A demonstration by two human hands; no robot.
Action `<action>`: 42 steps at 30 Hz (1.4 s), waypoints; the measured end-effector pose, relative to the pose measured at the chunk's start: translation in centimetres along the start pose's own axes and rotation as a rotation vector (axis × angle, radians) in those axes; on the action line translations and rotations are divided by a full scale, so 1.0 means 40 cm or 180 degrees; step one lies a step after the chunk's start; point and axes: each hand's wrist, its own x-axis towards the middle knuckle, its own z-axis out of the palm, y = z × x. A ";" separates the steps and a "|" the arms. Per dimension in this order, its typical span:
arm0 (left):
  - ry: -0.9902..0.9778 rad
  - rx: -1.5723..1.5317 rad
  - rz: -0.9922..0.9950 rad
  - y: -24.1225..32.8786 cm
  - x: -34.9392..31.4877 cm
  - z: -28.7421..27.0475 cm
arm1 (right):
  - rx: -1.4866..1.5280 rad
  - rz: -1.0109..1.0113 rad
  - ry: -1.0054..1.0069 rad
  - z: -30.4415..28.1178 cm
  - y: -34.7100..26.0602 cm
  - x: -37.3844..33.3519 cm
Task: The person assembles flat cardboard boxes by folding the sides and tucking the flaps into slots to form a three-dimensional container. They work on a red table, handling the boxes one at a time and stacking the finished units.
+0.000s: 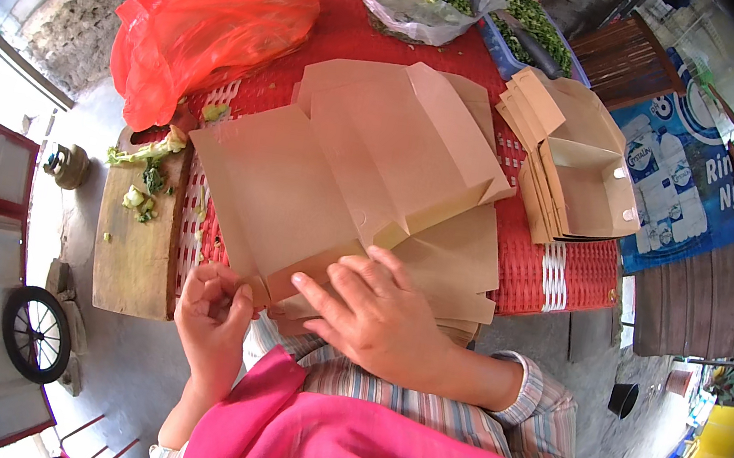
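A brown cardboard food box [298,188], partly folded, lies opened out before me on a stack of flat box sheets [451,259]. At the box's near left corner, my left hand [216,306] has its fingers curled and its thumb on the corner flap, pinching it. My right hand [379,314] rests against the raised near wall, fingers apart and stretched toward the left. The box's far part has side walls standing up at the right. To the right sit nested folded boxes [587,189] with their lids up.
A red woven table [516,290] carries everything. At its left lies a wooden cutting board [138,245] with vegetable scraps [144,200]. Farther back are a red plastic bag [218,24], a clear bag of chopped greens [434,2] and a blue tray [501,57] with a knife [539,52].
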 end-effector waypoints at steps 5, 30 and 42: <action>-0.0424 -0.0385 -0.0025 0.031 -0.056 0.038 | -0.0046 -0.0525 0.0324 -0.002 0.004 0.022; 0.0509 0.2808 0.3453 0.146 0.079 0.076 | 0.0222 0.1319 0.2025 -0.129 0.179 -0.141; -0.1767 0.3414 0.2906 0.098 0.033 0.255 | 0.0393 0.0640 0.0811 -0.084 0.188 -0.241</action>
